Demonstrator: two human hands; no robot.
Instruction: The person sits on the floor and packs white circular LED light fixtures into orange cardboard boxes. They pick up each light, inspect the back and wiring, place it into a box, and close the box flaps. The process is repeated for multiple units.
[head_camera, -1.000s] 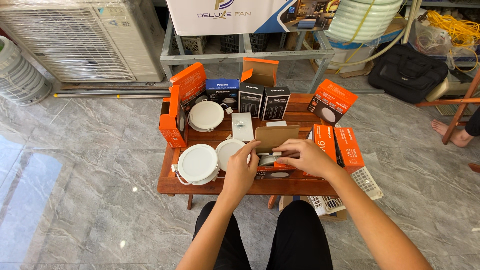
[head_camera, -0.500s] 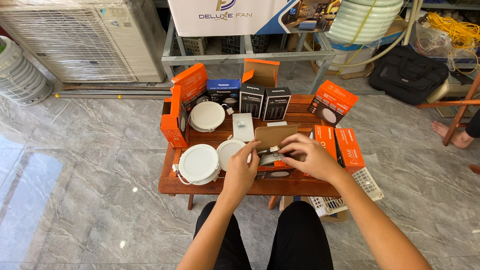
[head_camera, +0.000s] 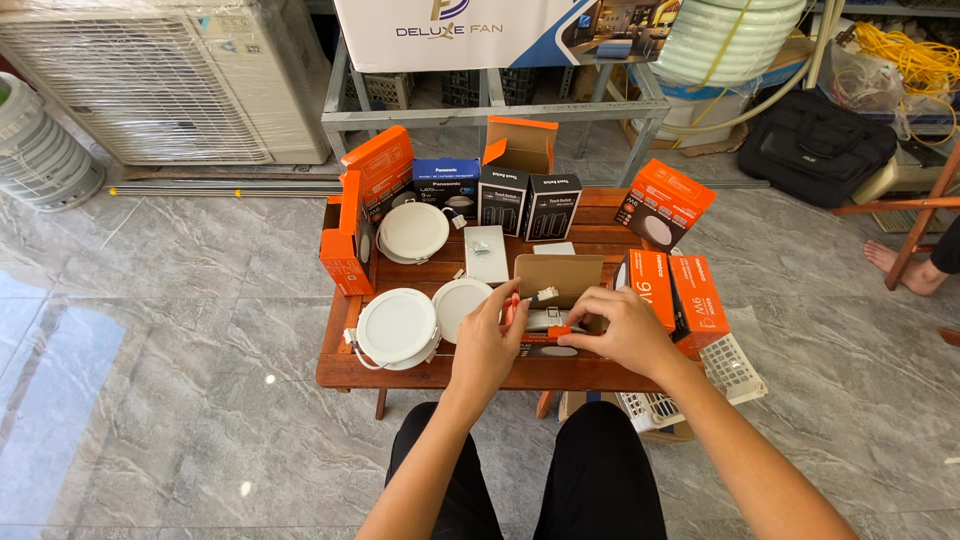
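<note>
**Both hands on small device at near edge of desk**

At the near edge of the low wooden desk (head_camera: 345, 370), both hands meet over one small item. Left hand (head_camera: 487, 345) is curled, fingers pinching a thin orange-handled tool (head_camera: 512, 308), probably a small screwdriver, tip hidden. Right hand (head_camera: 622, 328) is curled too, fingertips pressing down on a small grey-and-orange device (head_camera: 548, 322) lying flat on the desk; exact grip partly hidden by the fingers. Device sits directly between the hands, touching both, just near of an open brown cardboard box (head_camera: 558, 275). Its long axis runs left-right, roughly parallel to the near desk edge. Right hand covers its right end, left hand comes in at its left end; both are about equally close.

Around it: two round white ceiling lights (head_camera: 397, 327) lie left of the left hand, a third sits farther back. White rectangular plate (head_camera: 487, 254) is far of the left hand. Orange boxes (head_camera: 697, 303) stand just right of the right hand, more orange boxes at the far left and far right. Black boxes (head_camera: 528, 205) line the far side. White plastic basket (head_camera: 735, 365) sits on the floor at right.
</note>
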